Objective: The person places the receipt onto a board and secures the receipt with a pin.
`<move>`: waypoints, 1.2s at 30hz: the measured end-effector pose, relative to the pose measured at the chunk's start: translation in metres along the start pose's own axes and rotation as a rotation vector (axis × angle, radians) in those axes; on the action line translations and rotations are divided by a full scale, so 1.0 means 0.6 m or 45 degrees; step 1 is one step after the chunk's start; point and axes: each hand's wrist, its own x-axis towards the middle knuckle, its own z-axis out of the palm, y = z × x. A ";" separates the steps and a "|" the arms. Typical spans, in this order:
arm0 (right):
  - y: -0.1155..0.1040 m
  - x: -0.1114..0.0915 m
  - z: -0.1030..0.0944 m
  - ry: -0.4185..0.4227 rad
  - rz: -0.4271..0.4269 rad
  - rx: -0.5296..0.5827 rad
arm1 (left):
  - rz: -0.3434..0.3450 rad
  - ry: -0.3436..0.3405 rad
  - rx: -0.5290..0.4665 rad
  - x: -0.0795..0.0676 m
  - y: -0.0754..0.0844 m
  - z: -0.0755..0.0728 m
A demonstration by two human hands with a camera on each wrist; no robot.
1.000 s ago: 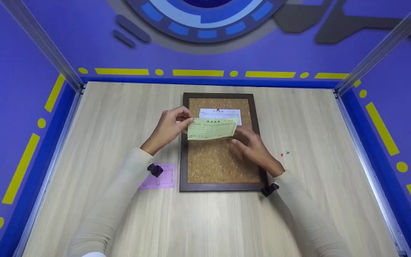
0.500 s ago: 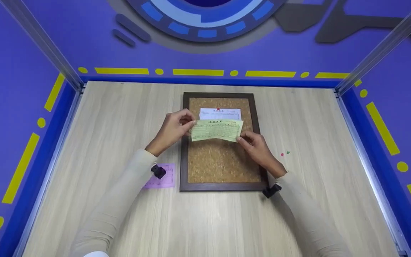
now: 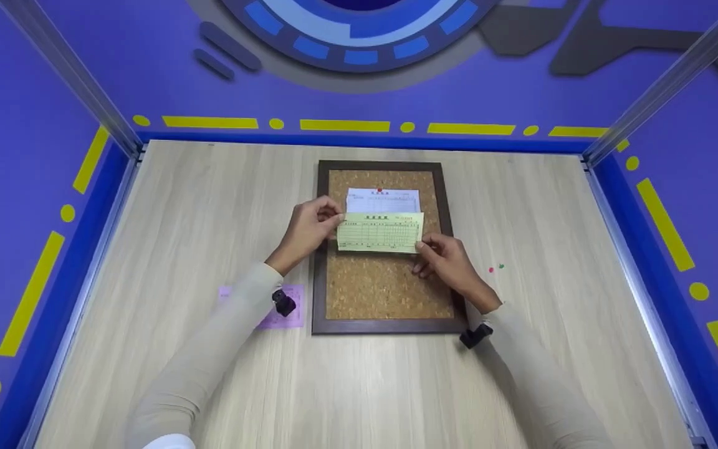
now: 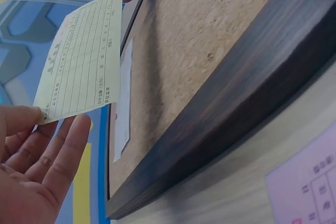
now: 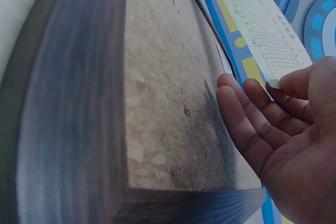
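A light green printed form slip (image 3: 380, 232) is stretched between both hands above the corkboard (image 3: 390, 287), which has a dark wooden frame. My left hand (image 3: 312, 227) pinches the slip's upper left corner between thumb and fingers; the left wrist view shows this pinch on the slip (image 4: 79, 56). At the lower right corner, my right hand (image 3: 452, 265) pinches the slip, with its other fingers spread below, as the right wrist view shows. Behind the slip, a white form (image 3: 384, 200) is fixed to the cork by a red pushpin (image 3: 379, 190); its lower part is hidden.
A purple form (image 3: 287, 312) lies on the table left of the board, partly under the left forearm. Right of the board lie a red pushpin (image 3: 491, 270) and a green pushpin (image 3: 502, 266). Blue-purple panels (image 3: 359, 103) wall the table at the back and sides.
My right hand has taken hold of the slip's right end, which it was only near a second ago. The slip has shifted slightly right and toward me, and it now hangs flatter.
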 end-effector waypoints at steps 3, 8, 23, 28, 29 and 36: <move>0.004 -0.002 0.000 0.007 0.018 0.002 | -0.016 0.000 0.024 0.003 -0.007 0.007; 0.008 -0.006 0.000 0.019 0.046 0.005 | -0.036 -0.012 0.085 0.010 -0.017 0.017; 0.012 -0.006 -0.006 0.083 0.105 -0.108 | -0.018 -0.023 0.230 0.033 -0.034 0.037; 0.015 -0.002 -0.008 0.115 0.091 -0.189 | 0.015 -0.008 0.309 0.038 -0.044 0.041; 0.016 -0.002 -0.008 0.120 0.090 -0.200 | 0.015 -0.009 0.319 0.038 -0.046 0.042; 0.019 0.002 -0.010 0.141 0.085 -0.250 | 0.016 -0.020 0.400 0.040 -0.058 0.049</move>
